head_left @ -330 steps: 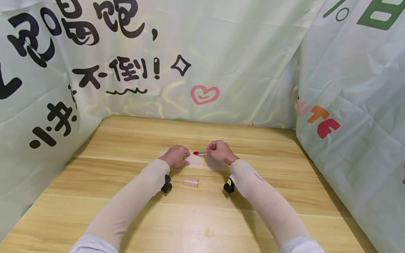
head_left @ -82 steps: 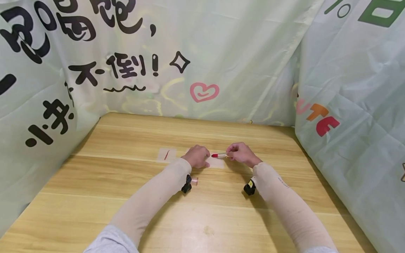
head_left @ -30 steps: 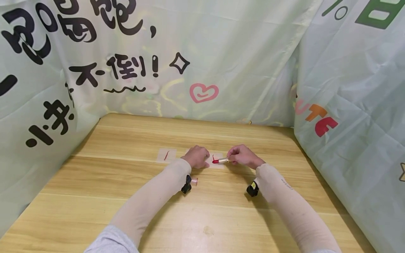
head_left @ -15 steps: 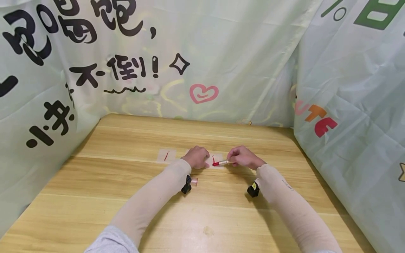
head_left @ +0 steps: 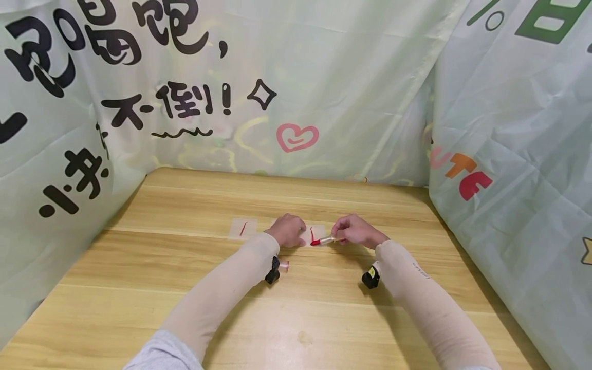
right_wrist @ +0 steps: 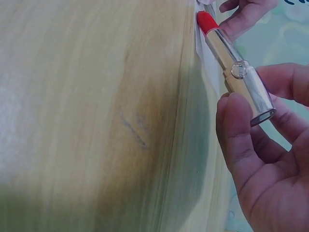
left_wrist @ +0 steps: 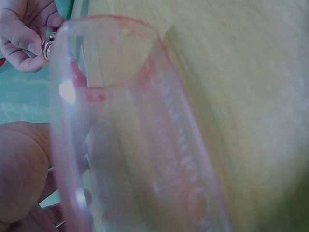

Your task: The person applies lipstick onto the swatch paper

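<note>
In the head view my right hand [head_left: 353, 229] pinches a lipstick [right_wrist: 236, 72] by its gold and silver base. Its red tip points left and meets the near part of a small pale sheet [head_left: 319, 232], at the lower end of a red stroke. My left hand [head_left: 288, 229] rests at the left side of that sheet, fingers loosely bent and touching it. A clear pink lipstick cap [left_wrist: 140, 135] lies on the table near the left wrist, partly hidden by it in the head view.
Another pale sheet [head_left: 235, 227] bearing a slanted red stroke lies to the left on the wooden table [head_left: 296, 308]. Printed fabric [head_left: 351, 92] stands behind the table and along both sides.
Both hands have moved right from the left sheet. On the right sheet the lipstick tip has come down toward me, leaving a longer red stroke. The left hand has stayed still this last second.
</note>
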Motion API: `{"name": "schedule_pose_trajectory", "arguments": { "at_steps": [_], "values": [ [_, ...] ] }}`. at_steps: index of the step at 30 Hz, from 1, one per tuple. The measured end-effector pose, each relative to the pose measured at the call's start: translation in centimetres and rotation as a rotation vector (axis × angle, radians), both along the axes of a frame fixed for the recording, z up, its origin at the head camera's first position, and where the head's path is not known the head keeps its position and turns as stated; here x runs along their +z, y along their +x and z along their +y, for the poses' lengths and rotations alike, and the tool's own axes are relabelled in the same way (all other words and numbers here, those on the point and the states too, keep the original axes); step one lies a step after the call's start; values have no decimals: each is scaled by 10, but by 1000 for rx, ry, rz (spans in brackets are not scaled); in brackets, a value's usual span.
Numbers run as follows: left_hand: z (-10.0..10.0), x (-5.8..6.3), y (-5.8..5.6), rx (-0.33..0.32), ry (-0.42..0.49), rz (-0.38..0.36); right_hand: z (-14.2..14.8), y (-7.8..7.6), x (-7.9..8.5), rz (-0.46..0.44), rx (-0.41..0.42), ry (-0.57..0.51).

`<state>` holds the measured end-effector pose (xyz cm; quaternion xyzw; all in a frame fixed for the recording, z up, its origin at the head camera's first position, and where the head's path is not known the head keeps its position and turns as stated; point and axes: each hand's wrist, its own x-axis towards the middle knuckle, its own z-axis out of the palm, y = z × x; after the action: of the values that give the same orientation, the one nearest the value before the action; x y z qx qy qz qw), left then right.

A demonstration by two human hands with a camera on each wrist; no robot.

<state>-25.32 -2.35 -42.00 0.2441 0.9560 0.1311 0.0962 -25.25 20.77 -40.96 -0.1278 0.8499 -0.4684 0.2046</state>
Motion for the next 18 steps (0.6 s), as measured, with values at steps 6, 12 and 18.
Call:
{"name": "schedule_pose_trajectory", "arguments": {
  "at_steps": [6, 12, 18],
  "values": [
    [-1, -1, -1, -7, 4, 7, 0, 1, 0, -18, 3, -18],
    [-2, 0, 0, -9, 3, 0, -1, 0, 0, -22, 6, -25],
    [-2, -1, -1, -20, 0, 6, 2, -2, 0, -9, 34, -27]
  ]
}}
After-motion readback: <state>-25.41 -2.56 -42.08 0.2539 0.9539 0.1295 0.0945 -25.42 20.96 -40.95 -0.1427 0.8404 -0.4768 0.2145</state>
